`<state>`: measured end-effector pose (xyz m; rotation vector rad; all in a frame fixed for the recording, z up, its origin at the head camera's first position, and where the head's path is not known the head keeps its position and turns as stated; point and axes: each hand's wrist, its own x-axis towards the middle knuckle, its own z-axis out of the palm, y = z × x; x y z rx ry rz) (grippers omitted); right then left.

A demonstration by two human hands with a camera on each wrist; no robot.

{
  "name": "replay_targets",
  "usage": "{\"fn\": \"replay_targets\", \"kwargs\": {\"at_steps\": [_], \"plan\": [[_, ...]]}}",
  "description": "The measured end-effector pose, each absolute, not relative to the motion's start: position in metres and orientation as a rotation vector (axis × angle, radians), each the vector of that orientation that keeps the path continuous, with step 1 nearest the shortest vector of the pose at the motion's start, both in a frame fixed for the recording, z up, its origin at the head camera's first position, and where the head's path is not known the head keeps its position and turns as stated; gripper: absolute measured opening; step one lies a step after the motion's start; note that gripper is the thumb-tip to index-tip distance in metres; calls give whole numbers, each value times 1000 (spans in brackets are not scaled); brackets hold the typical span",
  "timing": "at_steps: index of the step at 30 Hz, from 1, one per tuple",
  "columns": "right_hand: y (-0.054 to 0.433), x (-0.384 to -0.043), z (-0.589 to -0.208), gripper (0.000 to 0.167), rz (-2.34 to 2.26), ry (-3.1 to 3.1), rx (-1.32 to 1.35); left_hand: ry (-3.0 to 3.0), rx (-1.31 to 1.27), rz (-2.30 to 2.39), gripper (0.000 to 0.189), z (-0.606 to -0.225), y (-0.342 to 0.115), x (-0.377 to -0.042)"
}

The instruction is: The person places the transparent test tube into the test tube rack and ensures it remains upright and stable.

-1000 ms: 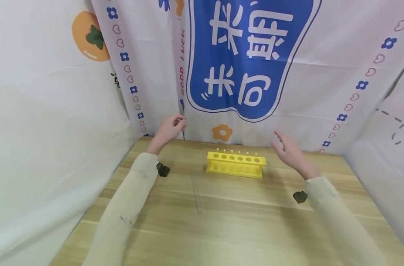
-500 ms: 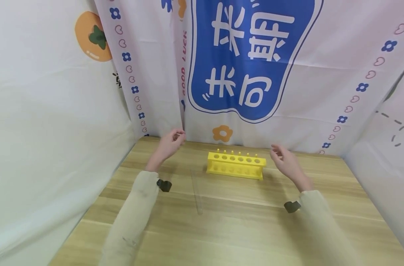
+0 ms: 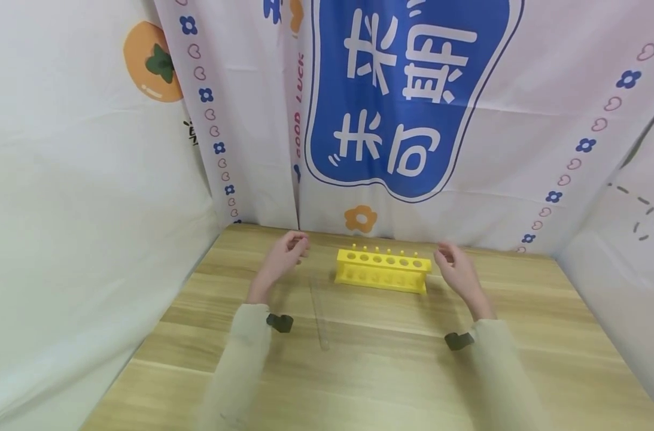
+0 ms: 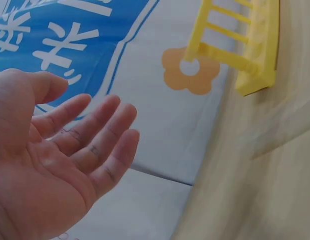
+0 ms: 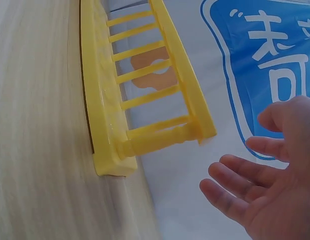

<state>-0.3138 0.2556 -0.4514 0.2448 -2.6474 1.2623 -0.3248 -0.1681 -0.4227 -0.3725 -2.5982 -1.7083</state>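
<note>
A yellow test tube rack with a row of round holes and short pegs behind them stands toward the back of the table. Just off its right end is my right hand, fingers loosely bent and holding nothing. My left hand hovers to the left of the rack, also without anything in it; the left wrist view shows its relaxed fingers. Between the left hand and the rack, a clear, thin glass tube or rod lies on the wood, hard to make out.
The wood-grain table meets a printed cloth hanging behind it. White cloth closes off the left side, and more fabric hangs at the right. A small dark camera sits at each wrist.
Both hands have come down and closer to the rack, the left one rightward and the right one leftward. The rack and clear tube or rod stay where they were.
</note>
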Motion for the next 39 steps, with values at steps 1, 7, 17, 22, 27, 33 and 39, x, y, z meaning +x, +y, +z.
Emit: {"fn": "replay_targets", "kwargs": {"at_steps": [1, 7, 17, 22, 27, 33, 39], "plan": [[256, -313, -454, 49, 1278, -2639, 239, -2598, -371, -1721, 36, -427, -166, -324], [257, -313, -466, 47, 1329, -2617, 198, -2614, -308, -1702, 38, -448, -159, -317], [259, -311, -474, 52, 1374, -2638, 137, -2697, -172, -1484, 36, -469, -155, -310], [262, -314, -477, 51, 1352, -2640, 147, -2756, -132, -1383, 35, -472, -153, -308], [266, -314, -480, 48, 1336, -2669, 171, -2836, -75, -1283, 32, -479, -152, -305], [270, -313, -478, 48, 1335, -2693, 201, -2924, 1, -1227, 39, -483, -151, -306], [272, -315, -478, 47, 1324, -2742, 205, -3004, 64, -1202, 48, -486, -153, -309]]}}
